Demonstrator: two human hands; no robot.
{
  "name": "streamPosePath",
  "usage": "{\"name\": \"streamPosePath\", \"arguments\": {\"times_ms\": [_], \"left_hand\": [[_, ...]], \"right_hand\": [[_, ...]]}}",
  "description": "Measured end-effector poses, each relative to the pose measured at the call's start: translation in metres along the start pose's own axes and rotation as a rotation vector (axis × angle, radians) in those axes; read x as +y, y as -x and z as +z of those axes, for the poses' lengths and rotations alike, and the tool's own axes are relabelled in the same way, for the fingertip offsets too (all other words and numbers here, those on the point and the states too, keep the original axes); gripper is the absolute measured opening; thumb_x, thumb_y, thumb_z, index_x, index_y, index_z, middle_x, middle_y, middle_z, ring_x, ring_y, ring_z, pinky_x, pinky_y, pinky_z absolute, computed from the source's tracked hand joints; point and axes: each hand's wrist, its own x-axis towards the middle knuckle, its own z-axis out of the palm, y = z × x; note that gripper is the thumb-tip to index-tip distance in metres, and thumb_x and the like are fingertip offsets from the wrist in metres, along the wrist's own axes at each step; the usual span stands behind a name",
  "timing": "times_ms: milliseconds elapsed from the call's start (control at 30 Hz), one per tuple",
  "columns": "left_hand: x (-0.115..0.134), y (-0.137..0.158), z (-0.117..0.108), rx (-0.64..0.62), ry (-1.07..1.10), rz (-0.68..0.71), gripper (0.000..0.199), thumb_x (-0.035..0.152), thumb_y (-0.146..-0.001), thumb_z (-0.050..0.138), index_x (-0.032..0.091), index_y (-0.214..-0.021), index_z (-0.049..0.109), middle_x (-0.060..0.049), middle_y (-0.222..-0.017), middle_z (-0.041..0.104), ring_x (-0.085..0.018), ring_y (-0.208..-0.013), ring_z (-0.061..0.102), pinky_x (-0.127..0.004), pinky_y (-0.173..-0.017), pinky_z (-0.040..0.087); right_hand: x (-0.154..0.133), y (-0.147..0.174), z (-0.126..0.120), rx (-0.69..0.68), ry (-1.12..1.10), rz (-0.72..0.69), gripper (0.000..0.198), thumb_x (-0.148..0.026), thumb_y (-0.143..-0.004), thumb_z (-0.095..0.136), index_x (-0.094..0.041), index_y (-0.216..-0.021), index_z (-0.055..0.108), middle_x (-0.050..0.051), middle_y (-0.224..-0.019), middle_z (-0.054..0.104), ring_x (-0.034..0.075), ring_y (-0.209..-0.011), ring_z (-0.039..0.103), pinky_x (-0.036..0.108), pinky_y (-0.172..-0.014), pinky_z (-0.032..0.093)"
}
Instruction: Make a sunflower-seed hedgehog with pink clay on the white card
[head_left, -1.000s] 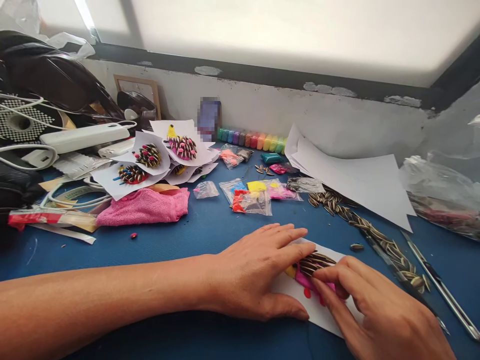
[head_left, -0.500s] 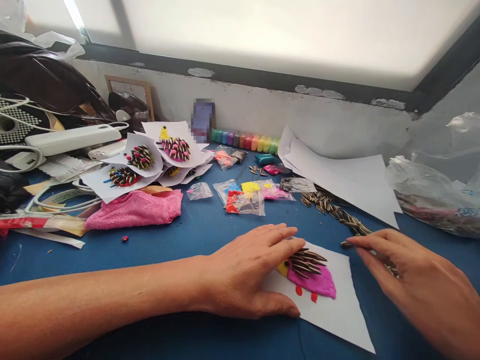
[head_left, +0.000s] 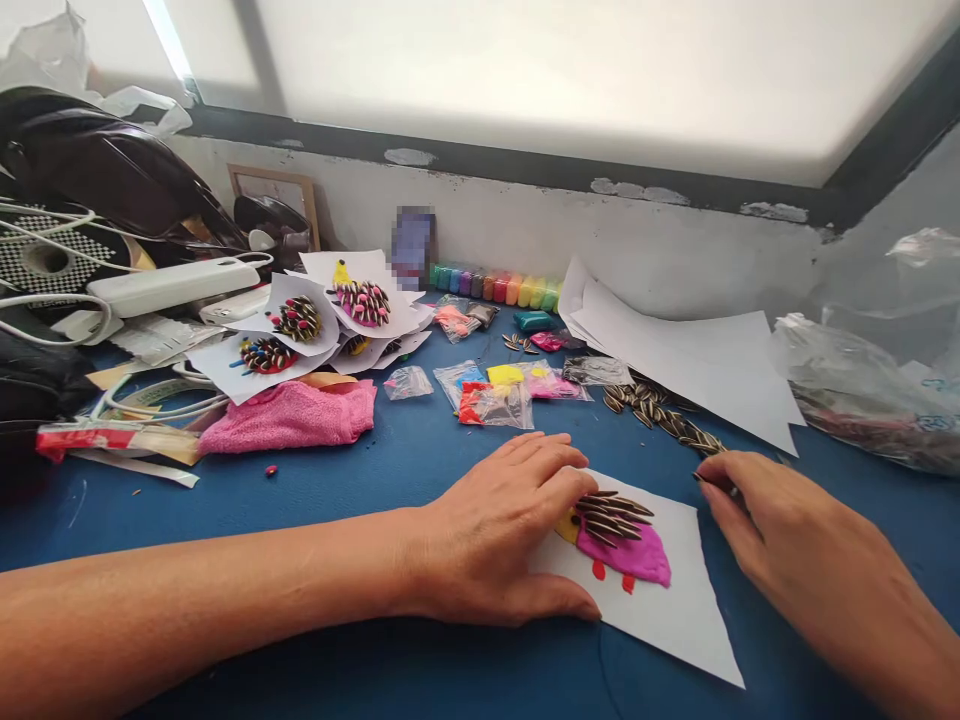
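My left hand (head_left: 502,540) lies on a white paper sheet (head_left: 675,630), fingers stretched and thumb apart, holding its left side down. On the sheet is a hedgehog figure of magenta clay (head_left: 634,553) with a yellow head, partly behind my fingers, and red feet. Striped sunflower seeds (head_left: 615,515) stick out of its upper left part like spines. Just right of the sheet, my right hand (head_left: 795,530) pinches a sunflower seed (head_left: 699,477) between thumb and fingertips; only its dark tip shows. A trail of loose sunflower seeds (head_left: 667,420) runs up to that hand.
Bags of coloured clay (head_left: 502,392) lie mid-table, with a row of clay packets (head_left: 499,288) behind. Finished hedgehog sheets (head_left: 300,325) and a pink cloth (head_left: 292,415) are at left. Blank paper (head_left: 682,350) and a plastic bag (head_left: 862,390) sit at right.
My right hand has shifted slightly, its fingertips turning inward with the seed. My left hand stays on the sheet. The view has moved a little.
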Motion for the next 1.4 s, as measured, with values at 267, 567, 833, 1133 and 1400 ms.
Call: {"name": "streamPosePath", "arguments": {"times_ms": [267, 567, 833, 1133, 1400], "left_hand": [[0.003, 0.002, 0.000, 0.031, -0.022, 0.017, 0.067, 0.050, -0.081, 0.077, 0.009, -0.126, 0.051, -0.021, -0.132, 0.058, -0.033, -0.130, 0.049, -0.046, -0.110, 0.040], [0.003, 0.001, -0.001, 0.003, -0.037, 0.029, 0.064, 0.050, -0.084, 0.075, 0.008, -0.126, 0.051, -0.022, -0.131, 0.058, -0.033, -0.129, 0.051, -0.047, -0.112, 0.038], [0.002, 0.002, -0.001, 0.018, -0.060, 0.028, 0.059, 0.054, -0.085, 0.072, 0.009, -0.119, 0.055, -0.021, -0.132, 0.058, -0.032, -0.128, 0.052, -0.046, -0.111, 0.039], [0.003, -0.001, -0.002, 0.004, -0.157, 0.053, 0.049, 0.055, -0.083, 0.074, 0.012, -0.100, 0.057, -0.016, -0.114, 0.062, -0.028, -0.110, 0.057, -0.041, -0.100, 0.044], [0.004, -0.002, -0.003, -0.018, -0.203, 0.052, 0.051, 0.058, -0.084, 0.071, 0.011, -0.099, 0.059, -0.013, -0.111, 0.061, -0.025, -0.100, 0.055, -0.038, -0.097, 0.043]], "right_hand": [[-0.030, 0.001, -0.028, -0.013, -0.447, -0.096, 0.020, -0.038, -0.096, 0.056, -0.026, -0.106, 0.068, 0.002, -0.095, 0.075, 0.015, -0.075, 0.073, 0.020, -0.056, 0.056], [-0.052, 0.012, -0.025, -0.013, -0.554, -0.102, 0.017, -0.025, -0.093, 0.060, -0.028, -0.106, 0.070, -0.002, -0.092, 0.077, 0.014, -0.076, 0.075, 0.019, -0.068, 0.060], [-0.059, 0.015, -0.023, 0.006, -0.507, -0.169, 0.015, -0.022, -0.091, 0.062, -0.025, -0.104, 0.068, 0.000, -0.089, 0.076, 0.015, -0.074, 0.074, 0.021, -0.066, 0.059], [-0.069, 0.016, -0.016, 0.041, -0.459, -0.222, 0.020, -0.018, -0.093, 0.057, -0.024, -0.110, 0.065, 0.001, -0.094, 0.075, 0.014, -0.084, 0.073, 0.021, -0.075, 0.058], [-0.069, 0.018, -0.015, 0.058, -0.374, -0.245, 0.018, -0.017, -0.096, 0.053, -0.023, -0.111, 0.061, 0.001, -0.095, 0.074, 0.014, -0.084, 0.073, 0.023, -0.077, 0.056]]}}
